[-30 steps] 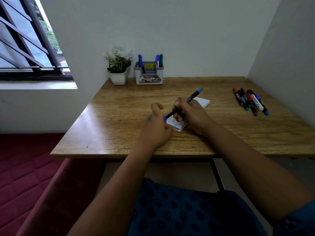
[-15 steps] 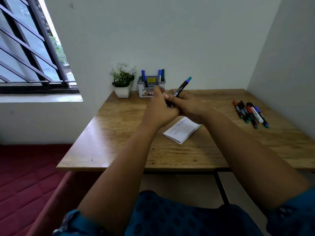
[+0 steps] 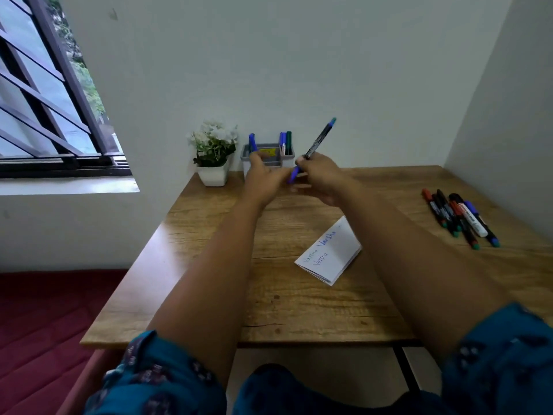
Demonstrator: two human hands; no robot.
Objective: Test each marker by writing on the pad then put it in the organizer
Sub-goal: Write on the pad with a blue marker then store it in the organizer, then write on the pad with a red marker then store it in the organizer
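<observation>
Against the wall, the grey organizer [image 3: 267,157] holds three markers. Just before it, the left hand [image 3: 264,178] hangs loosely open beside the right hand [image 3: 321,178], which grips a tilted blue-capped marker [image 3: 314,148]. Right of the organizer lie six markers [image 3: 457,218].

The pad [image 3: 329,251] bears blue handwriting, "Varsha" largest and roughly the same word twice more (fainter, hard to read). Marker and organizer labels are illegible.
</observation>
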